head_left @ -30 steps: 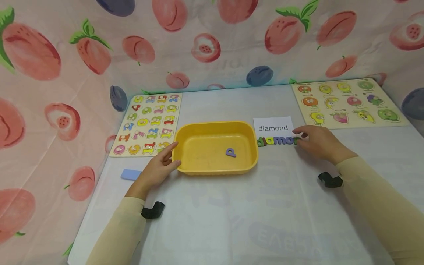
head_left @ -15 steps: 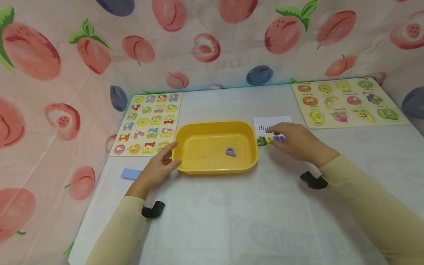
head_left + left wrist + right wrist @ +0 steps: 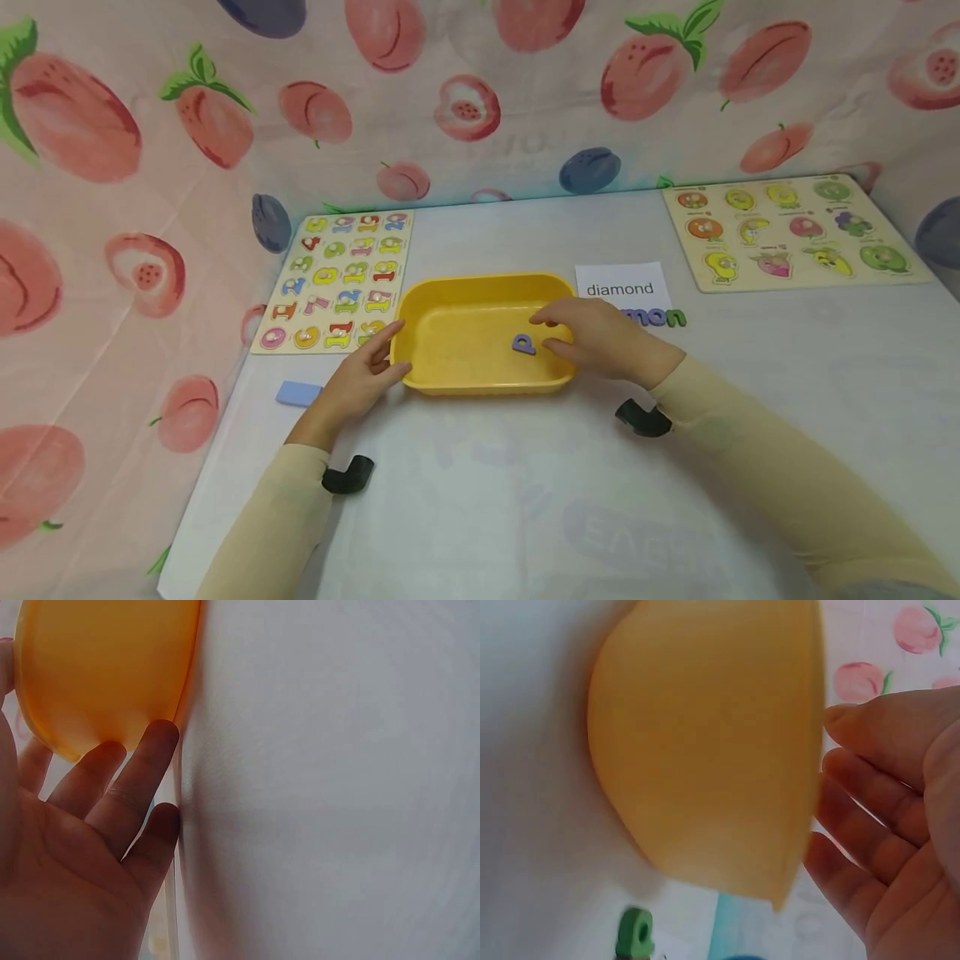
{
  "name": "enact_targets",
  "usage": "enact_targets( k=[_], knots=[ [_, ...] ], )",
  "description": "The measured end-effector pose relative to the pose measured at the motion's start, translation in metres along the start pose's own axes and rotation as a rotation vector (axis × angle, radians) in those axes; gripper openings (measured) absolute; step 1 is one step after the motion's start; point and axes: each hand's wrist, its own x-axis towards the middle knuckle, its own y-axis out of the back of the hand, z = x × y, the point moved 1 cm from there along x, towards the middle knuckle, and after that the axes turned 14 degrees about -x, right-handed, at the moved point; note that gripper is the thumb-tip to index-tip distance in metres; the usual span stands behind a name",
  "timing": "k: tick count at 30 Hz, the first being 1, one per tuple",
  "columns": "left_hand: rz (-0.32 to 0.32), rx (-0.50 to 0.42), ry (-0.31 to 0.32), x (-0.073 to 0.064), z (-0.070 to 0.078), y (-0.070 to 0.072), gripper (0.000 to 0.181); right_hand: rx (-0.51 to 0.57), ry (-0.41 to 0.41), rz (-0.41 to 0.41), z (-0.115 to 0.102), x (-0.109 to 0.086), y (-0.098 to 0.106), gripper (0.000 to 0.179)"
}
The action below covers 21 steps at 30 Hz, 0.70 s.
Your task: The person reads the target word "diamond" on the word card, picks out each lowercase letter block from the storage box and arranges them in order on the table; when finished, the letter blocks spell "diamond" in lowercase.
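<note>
A yellow plastic tray [image 3: 450,379] stands on the table. My left hand [image 3: 358,379] holds its left end, the thumb at the rim and the fingers against the outer wall in the left wrist view. Inside the tray, toward the right, lies a purple letter d [image 3: 523,343]. My right hand [image 3: 600,337] reaches over the right rim, thumb and fingertips apart near that letter, nothing between them. Behind this hand a row of coloured letters lies below a white card [image 3: 621,283] printed "diamond". The purple o [image 3: 657,317] and green n [image 3: 677,317] show; the row's first letters are hidden.
A wooden number puzzle board [image 3: 330,283] lies behind the left hand, and a fruit puzzle board [image 3: 795,233] at the back right. A small blue block [image 3: 297,393] sits beside the left wrist. A fruit-print cloth hangs behind the table.
My right hand has left the green n at the row's right end and moved left across the letters to over the tray. The left hand has kept its place.
</note>
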Motion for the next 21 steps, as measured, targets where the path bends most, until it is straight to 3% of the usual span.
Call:
enact_targets(
  k=[9,21],
  knots=[
    [0.008,-0.008,0.009,-0.001,0.000,-0.001,0.069,0.019,-0.065,-0.116,-0.008,0.016,-0.016,0.039],
    [0.017,0.001,0.028,0.000,0.000,-0.001,0.069,-0.062,-0.020,-0.153,-0.012,0.033,-0.026,0.040]
  ],
)
